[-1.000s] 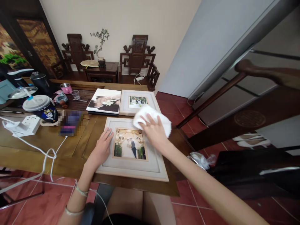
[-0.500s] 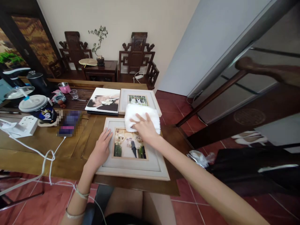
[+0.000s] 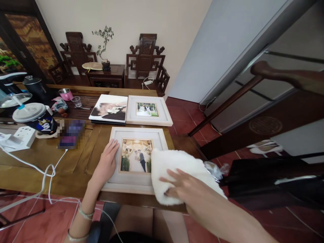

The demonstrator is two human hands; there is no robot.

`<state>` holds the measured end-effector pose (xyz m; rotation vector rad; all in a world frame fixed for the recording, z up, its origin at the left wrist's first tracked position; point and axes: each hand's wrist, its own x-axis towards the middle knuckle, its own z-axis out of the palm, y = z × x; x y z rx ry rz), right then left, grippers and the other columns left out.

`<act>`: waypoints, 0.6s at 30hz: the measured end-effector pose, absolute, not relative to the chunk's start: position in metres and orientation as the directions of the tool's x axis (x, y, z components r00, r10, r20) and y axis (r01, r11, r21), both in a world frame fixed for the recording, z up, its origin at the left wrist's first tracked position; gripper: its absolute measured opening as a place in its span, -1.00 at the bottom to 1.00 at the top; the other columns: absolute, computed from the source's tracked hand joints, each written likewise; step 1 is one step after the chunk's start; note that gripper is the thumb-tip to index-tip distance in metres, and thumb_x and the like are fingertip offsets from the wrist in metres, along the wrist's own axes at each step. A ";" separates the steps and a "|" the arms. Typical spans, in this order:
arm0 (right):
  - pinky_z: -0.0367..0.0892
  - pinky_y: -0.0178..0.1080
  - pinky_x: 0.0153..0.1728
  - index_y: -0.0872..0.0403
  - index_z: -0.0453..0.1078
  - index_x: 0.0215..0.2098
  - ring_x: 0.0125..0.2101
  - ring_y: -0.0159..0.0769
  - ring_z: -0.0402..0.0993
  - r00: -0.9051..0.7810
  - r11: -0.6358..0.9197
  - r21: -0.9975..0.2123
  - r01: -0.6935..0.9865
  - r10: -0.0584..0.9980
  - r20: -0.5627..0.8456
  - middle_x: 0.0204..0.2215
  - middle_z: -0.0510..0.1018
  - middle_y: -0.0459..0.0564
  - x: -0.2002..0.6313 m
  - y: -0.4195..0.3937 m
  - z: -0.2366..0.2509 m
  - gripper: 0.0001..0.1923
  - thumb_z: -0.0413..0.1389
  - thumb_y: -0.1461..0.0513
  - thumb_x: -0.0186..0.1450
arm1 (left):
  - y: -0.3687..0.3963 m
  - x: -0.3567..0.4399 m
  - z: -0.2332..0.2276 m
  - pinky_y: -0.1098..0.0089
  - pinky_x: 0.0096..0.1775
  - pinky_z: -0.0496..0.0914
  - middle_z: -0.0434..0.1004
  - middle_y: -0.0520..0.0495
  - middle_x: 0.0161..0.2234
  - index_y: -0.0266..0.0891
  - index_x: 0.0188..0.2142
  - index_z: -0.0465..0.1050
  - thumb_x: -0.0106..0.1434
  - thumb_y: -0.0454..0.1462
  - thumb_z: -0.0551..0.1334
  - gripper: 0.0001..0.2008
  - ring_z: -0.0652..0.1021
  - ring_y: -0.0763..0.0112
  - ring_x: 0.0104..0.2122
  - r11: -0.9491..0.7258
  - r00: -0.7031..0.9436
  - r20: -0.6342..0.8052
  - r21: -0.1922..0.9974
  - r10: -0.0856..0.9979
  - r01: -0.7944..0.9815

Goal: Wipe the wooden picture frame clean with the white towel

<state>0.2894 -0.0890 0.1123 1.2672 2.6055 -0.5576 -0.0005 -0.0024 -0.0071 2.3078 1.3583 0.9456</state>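
Soft even daylight, motion-blurred right hand (image 3: 186, 184), wide-angle edge distortion.

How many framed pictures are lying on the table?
2: one near frame under the left hand and partly under the white cloth, and one far frame beside an unframed photo print.

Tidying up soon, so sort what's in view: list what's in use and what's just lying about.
In use:
white fluffy cloth under the right hand
near pale wooden picture frame, steadied by the left hand

Lying about:
second pale frame
unframed photo print
lidded dark paper cup
white power strip
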 end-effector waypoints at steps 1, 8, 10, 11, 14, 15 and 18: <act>0.18 0.02 0.18 -0.01 0.51 -0.06 0.22 -0.05 0.20 -0.637 0.570 -0.285 0.770 0.712 -0.297 0.16 0.41 0.00 0.293 -0.093 0.116 -0.31 -0.08 0.57 -0.04 | -0.002 0.000 -0.007 -0.07 0.25 0.11 0.22 -0.28 0.26 -0.28 0.22 0.24 0.30 -0.49 -0.09 -0.48 0.11 0.19 0.32 -0.508 0.337 0.386 0.552 0.858 0.661; 0.34 -0.01 0.05 0.10 0.32 0.15 0.17 -0.02 0.28 -0.461 0.471 -0.089 0.877 0.880 0.117 0.26 0.24 0.18 0.316 -0.029 0.122 -0.23 -0.16 0.61 0.02 | 0.000 0.000 -0.008 -0.05 0.24 0.14 0.25 -0.28 0.25 -0.26 0.20 0.27 0.37 -0.39 -0.07 -0.55 0.13 0.18 0.31 -0.506 0.324 0.397 0.559 0.859 0.657; 0.23 0.01 0.15 0.16 0.35 0.11 0.26 -0.03 0.10 -0.494 0.502 0.009 0.865 0.849 0.189 0.29 0.16 0.21 0.315 -0.003 0.111 -0.24 -0.19 0.64 0.02 | 0.000 0.000 -0.009 -0.05 0.24 0.15 0.26 -0.27 0.24 -0.25 0.20 0.27 0.38 -0.39 -0.07 -0.56 0.14 0.18 0.31 -0.507 0.320 0.402 0.557 0.858 0.658; 0.18 0.01 0.19 0.18 0.36 0.10 0.28 -0.04 0.04 -0.525 0.527 0.043 0.849 0.831 0.182 0.29 0.16 0.21 0.313 0.008 0.103 -0.24 -0.20 0.65 0.01 | 0.000 0.000 -0.009 -0.05 0.24 0.15 0.26 -0.28 0.24 -0.25 0.20 0.27 0.38 -0.39 -0.07 -0.56 0.14 0.18 0.31 -0.508 0.319 0.405 0.556 0.857 0.658; 0.11 0.04 0.21 0.16 0.36 0.12 0.28 -0.01 0.04 -0.555 0.551 0.071 0.832 0.827 0.091 0.28 0.20 0.22 0.298 0.030 0.078 -0.23 -0.14 0.65 -0.01 | 0.001 0.000 -0.011 -0.04 0.24 0.16 0.27 -0.30 0.23 -0.27 0.19 0.28 0.39 -0.38 -0.06 -0.58 0.15 0.18 0.31 -0.519 0.322 0.418 0.552 0.850 0.652; 0.09 0.07 0.22 0.16 0.35 0.14 0.28 0.03 0.04 -0.542 0.538 0.071 0.840 0.837 0.072 0.27 0.21 0.24 0.292 0.034 0.070 -0.23 -0.10 0.63 -0.01 | 0.001 -0.001 -0.012 -0.04 0.24 0.16 0.27 -0.30 0.23 -0.27 0.19 0.28 0.39 -0.37 -0.06 -0.58 0.15 0.19 0.31 -0.522 0.321 0.424 0.551 0.847 0.651; 0.03 0.14 0.22 0.21 0.31 0.18 0.28 0.12 0.02 -0.503 0.499 0.072 0.864 0.861 0.077 0.25 0.22 0.33 0.277 0.035 0.054 -0.28 -0.04 0.59 0.05 | 0.002 -0.002 -0.014 -0.04 0.24 0.17 0.28 -0.28 0.23 -0.25 0.19 0.29 0.39 -0.37 -0.05 -0.58 0.15 0.19 0.31 -0.530 0.316 0.439 0.552 0.841 0.644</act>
